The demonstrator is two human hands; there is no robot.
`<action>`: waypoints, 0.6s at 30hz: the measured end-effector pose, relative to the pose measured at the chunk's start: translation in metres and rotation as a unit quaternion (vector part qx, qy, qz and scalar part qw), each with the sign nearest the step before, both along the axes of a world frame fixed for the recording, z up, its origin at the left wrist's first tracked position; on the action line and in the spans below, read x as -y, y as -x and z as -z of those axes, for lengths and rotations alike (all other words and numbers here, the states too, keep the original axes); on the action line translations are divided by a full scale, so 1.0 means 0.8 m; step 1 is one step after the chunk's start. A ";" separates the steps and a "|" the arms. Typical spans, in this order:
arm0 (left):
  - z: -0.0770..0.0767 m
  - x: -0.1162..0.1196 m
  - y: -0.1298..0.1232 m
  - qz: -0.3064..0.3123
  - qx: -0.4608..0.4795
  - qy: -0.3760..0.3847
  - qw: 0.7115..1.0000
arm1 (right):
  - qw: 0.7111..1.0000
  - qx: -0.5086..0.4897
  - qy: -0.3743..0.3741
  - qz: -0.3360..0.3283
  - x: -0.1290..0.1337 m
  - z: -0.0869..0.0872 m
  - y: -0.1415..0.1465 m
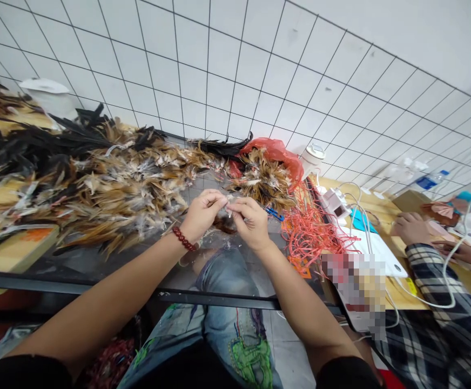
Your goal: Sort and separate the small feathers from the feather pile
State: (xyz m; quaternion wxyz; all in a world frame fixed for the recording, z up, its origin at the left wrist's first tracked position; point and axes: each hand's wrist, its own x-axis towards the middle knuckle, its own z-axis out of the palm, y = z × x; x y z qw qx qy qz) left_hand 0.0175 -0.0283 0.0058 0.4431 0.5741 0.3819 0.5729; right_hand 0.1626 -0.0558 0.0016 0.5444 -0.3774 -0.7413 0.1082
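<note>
Above the glass tabletop, my left hand (207, 209) and my right hand (249, 219) meet fingertip to fingertip. Both are closed in a pinch on a small whitish wisp (229, 209); its exact kind is too small to tell. Just below the fingers lies a dark brown feather tuft (224, 224). To the left spreads a large heap of brown and cream feathers (134, 189), with long black feathers (36, 143) behind. Beyond my right hand, more brown feathers (266, 175) sit against a red plastic bag (276, 151). A blue tool or pen (275, 214) lies beside that hand.
Tangled red-orange strips (312, 221) cover the table's right part. Farther right are a power adapter (335, 205), white cables, a white board (375, 251) and a co-worker's hand (411, 228). A wooden block (17, 248) lies left; a wire grid (219, 75) stands behind.
</note>
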 end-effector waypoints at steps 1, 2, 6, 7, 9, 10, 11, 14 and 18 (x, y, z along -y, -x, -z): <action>0.000 0.000 0.000 -0.013 -0.014 -0.028 0.999 | 0.999 -0.030 0.011 -0.002 -0.001 0.001 0.002; 0.000 0.001 -0.001 -0.024 -0.021 -0.052 0.998 | 0.997 -0.066 0.031 -0.004 -0.002 0.002 0.005; -0.003 0.005 -0.002 0.007 0.028 -0.019 0.999 | 0.972 -0.177 0.152 -0.014 -0.006 0.008 0.013; -0.004 0.005 -0.002 0.030 0.053 0.016 0.998 | 0.968 -0.186 0.166 -0.018 -0.007 0.009 0.014; -0.006 0.006 -0.001 0.063 0.102 0.087 0.989 | 0.972 -0.177 0.155 -0.022 -0.005 0.009 0.014; -0.007 0.007 -0.001 0.072 0.124 0.116 0.983 | 0.977 -0.160 0.136 -0.023 -0.004 0.008 0.013; -0.009 0.007 -0.001 0.079 0.142 0.141 0.977 | 0.984 -0.137 0.114 -0.025 -0.002 0.006 0.013; -0.013 0.008 0.000 0.108 0.184 0.190 0.958 | 0.994 -0.077 0.075 -0.027 0.004 0.000 0.012; -0.018 0.009 -0.001 0.121 0.229 0.226 0.939 | 0.994 -0.087 0.064 0.018 0.006 -0.007 0.010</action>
